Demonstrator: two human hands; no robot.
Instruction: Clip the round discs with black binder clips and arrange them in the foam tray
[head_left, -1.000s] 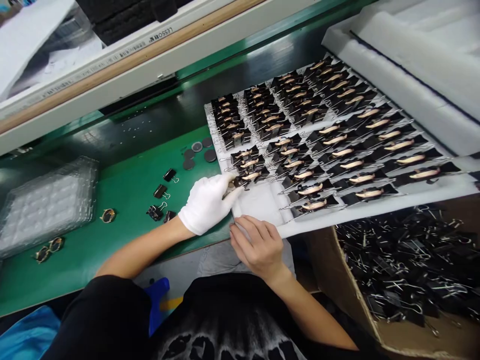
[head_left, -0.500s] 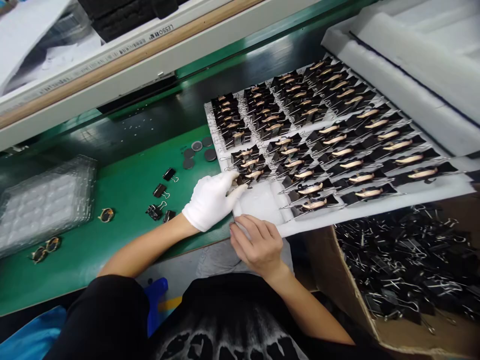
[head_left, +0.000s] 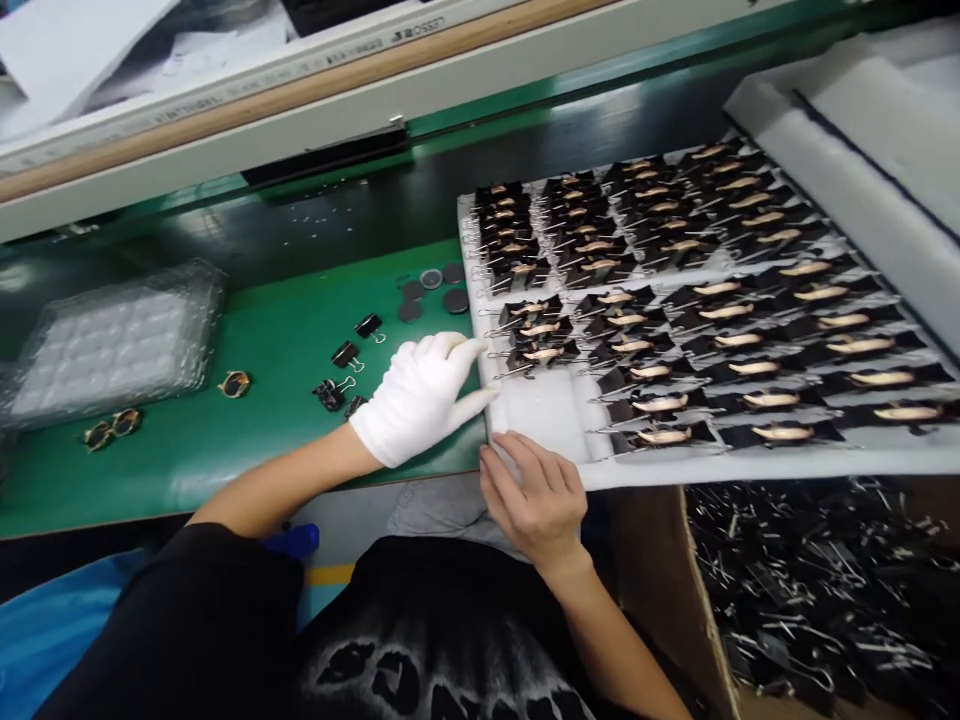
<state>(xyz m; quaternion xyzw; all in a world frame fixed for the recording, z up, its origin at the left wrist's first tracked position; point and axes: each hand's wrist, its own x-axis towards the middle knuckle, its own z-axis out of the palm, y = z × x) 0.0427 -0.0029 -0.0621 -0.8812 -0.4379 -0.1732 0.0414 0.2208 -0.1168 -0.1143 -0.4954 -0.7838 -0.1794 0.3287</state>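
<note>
My left hand, in a white glove, is at the left edge of a white foam tray. Its thumb and fingers are apart with nothing between them. Right beside them a binder clip with a pale curved piece in its jaws lies in the tray, the frontmost of its column. Bare, my right hand grips the tray's front left corner, fingers bent over the rim. Several more black clips with similar pale pieces fill rows across the tray.
Loose binder clips, dark discs and small round gold-rimmed parts lie on the green mat. Clear plastic trays are stacked at left. A cardboard box of clips stands below right. A shelf edge crosses the back.
My left hand has let go of the frontmost clip and drawn back left, thumb and fingers spreading. My right hand stays at the tray corner. The camera view has shifted.
</note>
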